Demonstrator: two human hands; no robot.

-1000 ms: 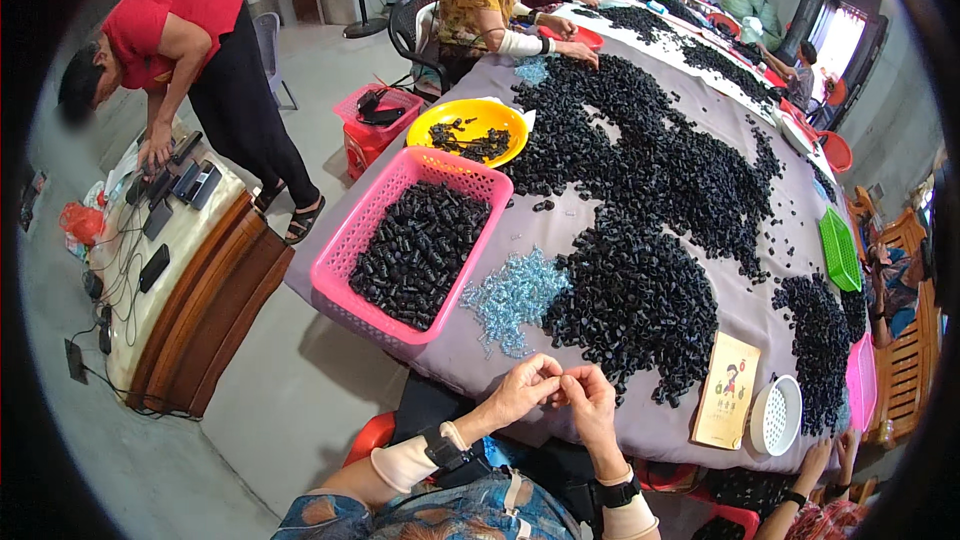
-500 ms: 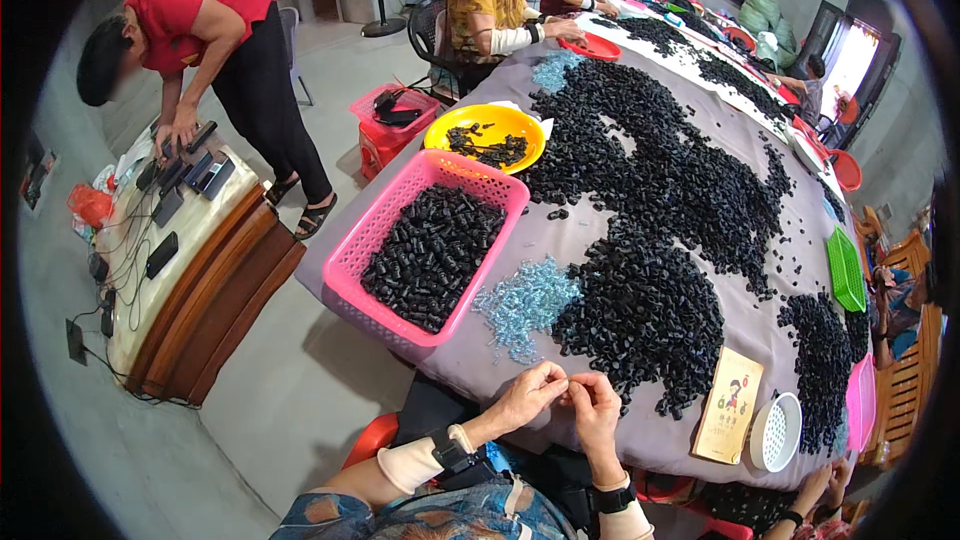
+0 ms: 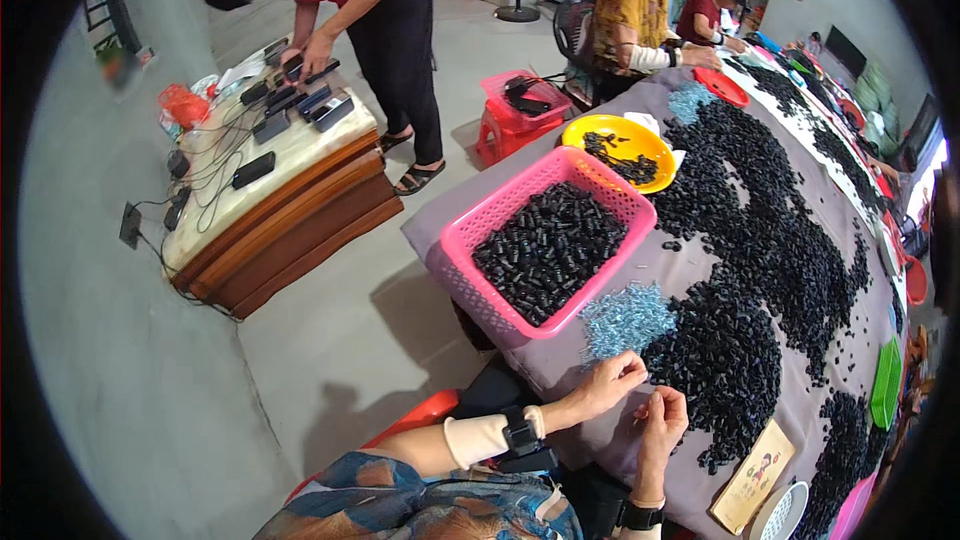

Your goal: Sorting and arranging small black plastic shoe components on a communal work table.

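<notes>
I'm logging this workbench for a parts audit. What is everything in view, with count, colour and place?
table: one, grey cover, running from near edge to far right
small parts: too many to count, black, heaped along the table
small pieces: one pile, pale blue, just beyond the hands
basket: one, pink, near left corner of the table, full of black parts
bowl: one, yellow, beyond the basket, holding some black parts
side table: one, wooden with pale top, left, bearing dark devices and cables
stool: one, red, on the floor by the table
left hand: one, at the table edge, fingers pinched
right hand: one, beside the left hand
</notes>
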